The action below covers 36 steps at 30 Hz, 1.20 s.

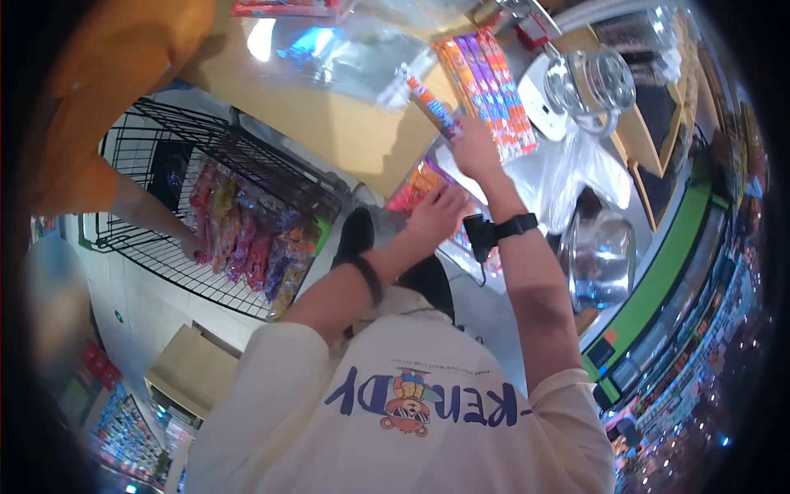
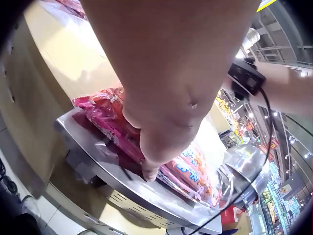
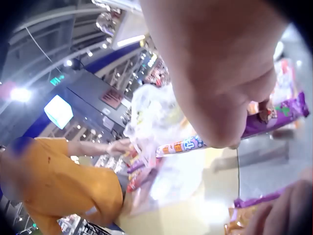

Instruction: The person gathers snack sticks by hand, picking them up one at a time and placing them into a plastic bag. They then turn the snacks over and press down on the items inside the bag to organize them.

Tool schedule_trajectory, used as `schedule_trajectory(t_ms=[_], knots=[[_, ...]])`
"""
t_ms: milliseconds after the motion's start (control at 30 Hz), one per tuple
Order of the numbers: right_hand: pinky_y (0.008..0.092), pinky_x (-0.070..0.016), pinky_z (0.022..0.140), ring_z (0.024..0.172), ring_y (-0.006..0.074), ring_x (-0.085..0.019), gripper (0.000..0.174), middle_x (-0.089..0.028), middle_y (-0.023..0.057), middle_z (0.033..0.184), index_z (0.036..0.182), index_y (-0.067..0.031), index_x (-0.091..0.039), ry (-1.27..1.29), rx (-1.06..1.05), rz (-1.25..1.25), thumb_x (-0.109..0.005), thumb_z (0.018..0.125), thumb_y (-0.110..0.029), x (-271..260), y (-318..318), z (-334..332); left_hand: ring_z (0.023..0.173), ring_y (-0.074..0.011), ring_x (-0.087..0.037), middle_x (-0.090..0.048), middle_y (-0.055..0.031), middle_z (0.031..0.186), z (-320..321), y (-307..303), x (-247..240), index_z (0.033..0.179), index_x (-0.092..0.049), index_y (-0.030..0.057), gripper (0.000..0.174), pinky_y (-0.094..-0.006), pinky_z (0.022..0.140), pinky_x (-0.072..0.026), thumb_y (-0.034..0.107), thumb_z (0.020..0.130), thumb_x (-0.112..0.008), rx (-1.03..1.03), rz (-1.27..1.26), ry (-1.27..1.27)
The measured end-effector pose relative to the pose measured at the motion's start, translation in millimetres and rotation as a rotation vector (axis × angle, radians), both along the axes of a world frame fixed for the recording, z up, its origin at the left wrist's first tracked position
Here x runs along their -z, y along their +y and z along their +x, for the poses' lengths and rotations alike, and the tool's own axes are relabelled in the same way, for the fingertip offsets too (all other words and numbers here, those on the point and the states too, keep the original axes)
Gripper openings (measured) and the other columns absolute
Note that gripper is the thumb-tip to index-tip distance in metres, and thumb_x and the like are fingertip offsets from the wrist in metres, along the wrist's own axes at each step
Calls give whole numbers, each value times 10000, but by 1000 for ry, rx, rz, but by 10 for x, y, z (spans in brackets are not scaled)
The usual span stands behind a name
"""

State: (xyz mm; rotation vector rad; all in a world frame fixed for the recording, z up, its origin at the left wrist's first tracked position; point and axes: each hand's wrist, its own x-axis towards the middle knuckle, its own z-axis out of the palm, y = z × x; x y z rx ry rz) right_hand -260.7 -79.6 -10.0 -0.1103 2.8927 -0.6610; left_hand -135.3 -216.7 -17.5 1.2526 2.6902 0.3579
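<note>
My right hand point(image 1: 477, 148) grips a long, narrow wrapped stick point(image 1: 431, 105), orange, white and blue toward its far end; in the right wrist view its near end is a purple wrapper point(image 3: 276, 117). Lower and to the left, my left hand point(image 1: 440, 216) holds a pink and orange packet point(image 1: 418, 186), fingers curled over it. The left wrist view has the left hand point(image 2: 168, 134) over shiny pink packets point(image 2: 115, 129) on a metal surface point(image 2: 105, 159); its far fingers are hidden. Beside the right hand lies a row of orange and purple sticks point(image 1: 485, 86).
Clear plastic bags point(image 1: 346, 62) lie on the wooden table point(image 1: 329, 136). A white device with a glass jar point(image 1: 588, 82) and a metal pot point(image 1: 601, 259) stand right. At left, a person in orange point(image 1: 99, 123) reaches into a wire cart point(image 1: 164, 255) holding colourful packets point(image 1: 247, 230).
</note>
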Motion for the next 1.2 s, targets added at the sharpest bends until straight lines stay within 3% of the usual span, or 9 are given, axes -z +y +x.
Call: schedule_trajectory(t_ms=[200, 267, 367, 400, 567, 733, 800, 933, 1200], knots=[[360, -543, 799, 955, 187, -624, 421, -631, 120, 1013, 1173, 25, -568, -298, 455, -569, -770, 825, -98, -1491, 626, 865, 1424, -333, -332, -442, -156, 1449, -49, -72, 29, 1469, -437, 92, 853, -500, 1213, -181, 233, 705, -791, 50, 74, 38], [307, -540, 761, 872, 155, -630, 424, -640, 87, 935, 1108, 40, -563, -106, 561, -580, -812, 804, -120, -1577, 858, 1385, 1400, -304, -372, -445, -140, 1451, -166, 54, -552, 1439, -473, 100, 691, -510, 1209, -149, 318, 840, -739, -84, -1, -304], [244, -516, 735, 835, 98, -608, 269, -615, 62, 950, 1035, -5, -564, -91, 879, -699, -755, 845, -5, -1655, 1058, 2044, 1254, -289, -512, -543, -158, 1330, -107, 406, -967, 1454, -450, 65, 684, -403, 1073, -371, 288, 879, -746, 119, 299, -851], [249, -518, 728, 834, 99, -607, 309, -612, 70, 964, 1067, 9, -544, 6, 952, -804, -753, 839, 19, -1604, 1061, 2253, 1168, -258, -580, -594, -152, 1251, -15, 550, -1033, 1449, -462, 79, 625, -356, 1002, -440, 272, 912, -716, 180, 494, -1253], [347, -560, 867, 1003, 208, -664, 225, -636, 111, 1102, 1183, -25, -529, 224, 1165, -1313, -616, 982, -80, -1524, 1144, 3065, 821, -150, -579, -617, -58, 899, 351, 922, -1180, 1278, -580, 51, 306, -333, 741, -465, 219, 1024, -550, 239, 259, -1254], [377, -578, 928, 1037, 252, -670, 256, -654, 135, 1149, 1221, 15, -598, 201, 1262, -1606, -604, 995, -106, -1465, 1706, 3924, 836, -176, -580, -610, -53, 911, 261, 804, -850, 1288, -585, 57, 308, -314, 778, -469, 201, 1016, -560, 312, 110, -1311], [368, -578, 937, 1049, 238, -665, 273, -641, 146, 1187, 1250, 31, -598, -111, 1251, -1513, -572, 1010, -96, -1402, 1775, 4082, 869, -158, -596, -620, -47, 918, 252, 704, -570, 1259, -609, 46, 294, -304, 819, -483, 186, 1002, -586, 439, 308, -956], [300, -592, 894, 1043, 222, -669, 282, -650, 157, 1165, 1234, 61, -614, -217, 1278, -1395, -616, 982, -66, -1130, 1771, 4124, 841, -122, -619, -678, -41, 936, 94, 764, -754, 1203, -648, 52, 254, -289, 801, -514, 185, 986, -636, -69, 149, -1354], [276, -614, 792, 939, 233, -719, 193, -690, 135, 1036, 1095, 27, -633, -255, 1369, -1508, -682, 944, -83, -827, 1932, 4179, 918, -105, -625, -678, -53, 1033, 82, 667, -759, 1210, -619, 28, 218, -250, 816, -510, 80, 1002, -581, -253, 241, -1438]])
